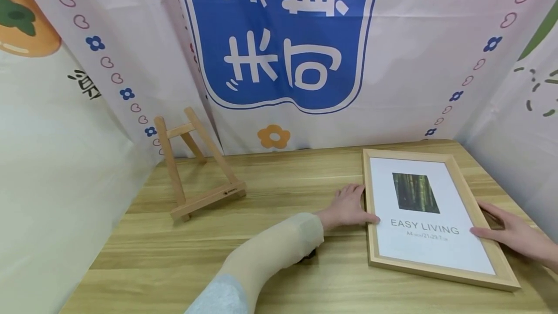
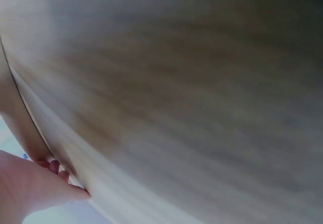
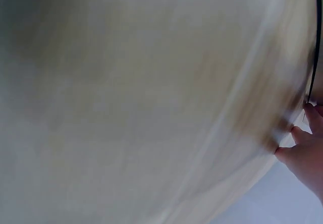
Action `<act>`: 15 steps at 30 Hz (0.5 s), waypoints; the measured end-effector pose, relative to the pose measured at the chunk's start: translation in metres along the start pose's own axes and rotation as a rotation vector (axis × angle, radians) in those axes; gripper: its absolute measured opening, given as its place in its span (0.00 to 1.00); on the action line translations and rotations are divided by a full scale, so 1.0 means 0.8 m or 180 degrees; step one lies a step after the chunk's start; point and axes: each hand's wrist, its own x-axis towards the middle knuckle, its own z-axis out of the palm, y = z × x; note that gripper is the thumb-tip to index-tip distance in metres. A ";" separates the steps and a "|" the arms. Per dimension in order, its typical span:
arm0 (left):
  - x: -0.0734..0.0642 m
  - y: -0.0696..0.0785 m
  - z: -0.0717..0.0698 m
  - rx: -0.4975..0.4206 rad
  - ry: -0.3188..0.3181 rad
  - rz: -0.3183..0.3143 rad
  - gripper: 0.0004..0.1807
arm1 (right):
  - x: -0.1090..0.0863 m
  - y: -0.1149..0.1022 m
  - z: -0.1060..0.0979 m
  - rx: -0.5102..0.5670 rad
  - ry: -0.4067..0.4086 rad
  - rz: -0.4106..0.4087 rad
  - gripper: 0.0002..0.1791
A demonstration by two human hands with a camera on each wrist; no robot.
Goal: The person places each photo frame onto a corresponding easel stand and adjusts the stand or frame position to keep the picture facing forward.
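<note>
A picture frame (image 1: 407,155) of light wood lies on the right part of the table. Its white insert (image 1: 418,251) shows a small bamboo photo and the words EASY LIVING. My left hand (image 1: 346,209) grips the left edge, thumb over the border and fingers along the outer side. On the opposite edge my right hand (image 1: 514,231) holds the frame, thumb on top, some fingers hidden beside or below it. Both wrist views are mostly blurred wood surface; the left hand (image 2: 35,188) and right hand (image 3: 305,156) appear at their lower corners.
A small wooden tabletop easel (image 1: 208,198) stands at the left back of the wood-grain table (image 1: 174,260). Printed white cloth (image 1: 401,81) hangs behind and at both sides. Something small and dark (image 1: 308,256) shows partly under the left forearm.
</note>
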 end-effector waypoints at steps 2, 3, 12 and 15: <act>0.001 0.002 0.000 -0.0078 0.0020 -0.0080 0.52 | 0.000 -0.002 0.001 0.0054 0.0023 -0.0015 0.48; 0.001 0.003 0.001 -0.0106 0.0042 -0.0115 0.52 | 0.000 -0.003 0.001 0.0084 0.0038 -0.0019 0.47; 0.009 0.004 0.003 -0.0322 0.0139 -0.0336 0.53 | -0.001 -0.014 0.008 0.0455 -0.0013 -0.0028 0.46; 0.008 0.004 0.003 -0.0489 0.0117 -0.0391 0.54 | -0.002 -0.015 0.007 0.0542 -0.0056 0.0018 0.47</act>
